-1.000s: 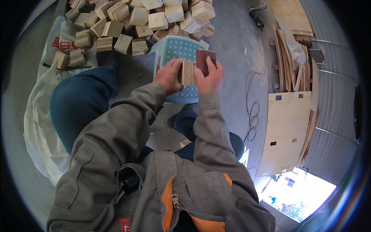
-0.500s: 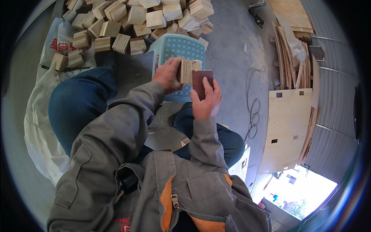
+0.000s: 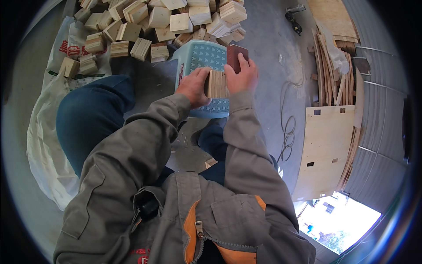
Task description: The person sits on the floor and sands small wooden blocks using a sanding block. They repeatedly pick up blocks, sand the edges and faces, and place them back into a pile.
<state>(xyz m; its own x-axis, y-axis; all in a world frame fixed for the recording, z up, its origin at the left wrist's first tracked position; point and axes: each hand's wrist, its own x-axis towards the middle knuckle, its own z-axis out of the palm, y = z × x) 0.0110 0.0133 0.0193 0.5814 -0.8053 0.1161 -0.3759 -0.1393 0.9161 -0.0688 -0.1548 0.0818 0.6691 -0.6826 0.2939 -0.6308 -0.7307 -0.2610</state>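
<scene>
My left hand (image 3: 193, 86) grips a small layered plywood block (image 3: 216, 83) from its left side, over a light blue plastic stool (image 3: 200, 57). My right hand (image 3: 241, 75) presses a dark reddish-brown sanding pad (image 3: 236, 56) against the block's right side, fingers wrapped over the pad. Both grey sleeves come up from the lower edge. Behind the stool lies a heap of several cut wooden blocks (image 3: 162, 20).
A white sack (image 3: 44, 145) lies on the concrete floor at my left, under some blocks. My blue-trousered knee (image 3: 88, 119) is left of the stool. At right are stacked plywood sheets (image 3: 327, 145), thin wood strips (image 3: 334, 70) and a cable (image 3: 288, 127).
My right hand with the sanding pad has moved up along the block's side after being lower half a second ago. The left hand keeps its hold on the block.
</scene>
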